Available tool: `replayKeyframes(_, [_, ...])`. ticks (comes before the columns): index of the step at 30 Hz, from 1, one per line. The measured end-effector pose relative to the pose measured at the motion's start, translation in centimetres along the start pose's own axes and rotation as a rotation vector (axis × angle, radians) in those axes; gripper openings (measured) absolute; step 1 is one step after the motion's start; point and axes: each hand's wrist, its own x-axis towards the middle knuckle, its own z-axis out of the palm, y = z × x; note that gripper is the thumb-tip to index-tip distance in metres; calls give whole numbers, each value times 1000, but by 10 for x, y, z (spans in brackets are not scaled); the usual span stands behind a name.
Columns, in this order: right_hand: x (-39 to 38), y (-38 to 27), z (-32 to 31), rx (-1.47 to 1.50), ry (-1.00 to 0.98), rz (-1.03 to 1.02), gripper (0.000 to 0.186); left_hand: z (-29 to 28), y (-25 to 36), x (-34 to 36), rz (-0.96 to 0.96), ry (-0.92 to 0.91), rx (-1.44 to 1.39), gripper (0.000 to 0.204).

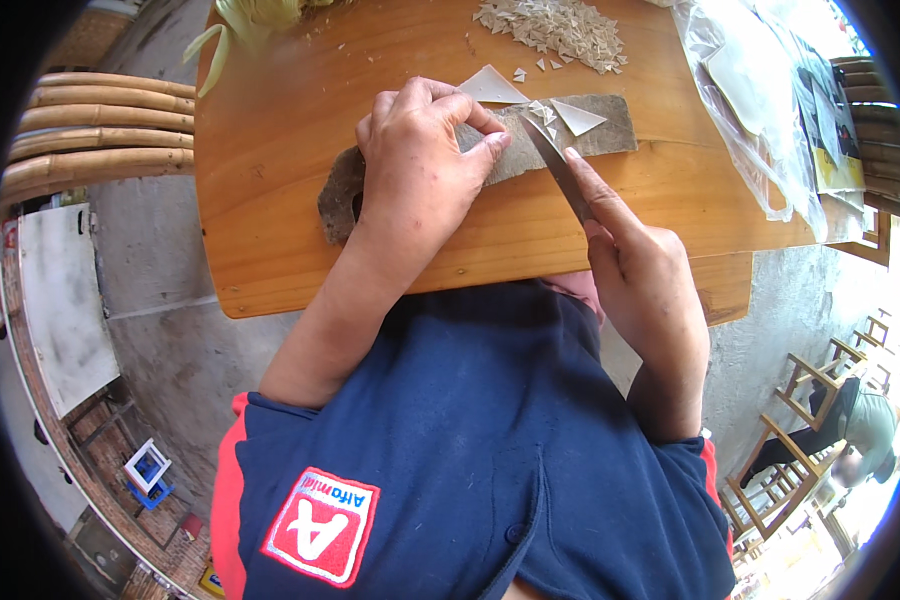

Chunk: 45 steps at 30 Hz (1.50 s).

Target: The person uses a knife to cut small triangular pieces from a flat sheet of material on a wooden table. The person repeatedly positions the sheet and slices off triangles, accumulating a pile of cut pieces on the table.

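Observation:
A knife [562,175] is gripped in my right hand [645,275], index finger stretched along its blade. The blade's tip rests by small cut white pieces [543,112] on a long grey slab [610,112]. My left hand [418,150] bends over the slab's left half, thumb and index finger pinched together; whatever is between them is too small to make out. One flat white triangular sheet [578,119] lies on the slab right of the blade. Another white triangular sheet [493,86] lies at the slab's far edge, beside my left fingers.
The wooden table [280,215] carries a heap of small white triangles [560,32] at the far side. Pale yellow-green strips [255,25] sit far left, a clear plastic bag [745,100] at right. A bamboo bench [110,130] stands left; a person [865,425] bends among wooden stools, right.

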Motion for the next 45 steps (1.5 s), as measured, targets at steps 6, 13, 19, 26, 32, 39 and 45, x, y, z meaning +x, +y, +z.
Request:
replayKeyframes(6, [0,-1,3,3,29,-10,61,-1,-2,-2,20,9,7,9])
replayKeyframes(13, [4,-9,-2,20,1,54,59,-6,-5,-5,28,1,-13,12])
replayKeyframes(19, [8,2,4,-28,40,-110,59,-9,0,-5,159,19,24,19])
replayKeyframes(26, [8,-2,5,-97,-16,-90,60,-12,1,-18,276,19,145,29])
replayKeyframes(32, [8,-9,8,-65,-12,-56,62,-12,4,-22,285,15,217,32])
replayKeyframes(39, [6,-16,12,-82,-22,27,64,-11,2,-24,292,21,226,33])
replayKeyframes(45, [3,-14,17,-270,-31,-86,74,-10,3,-24,285,16,216,33])
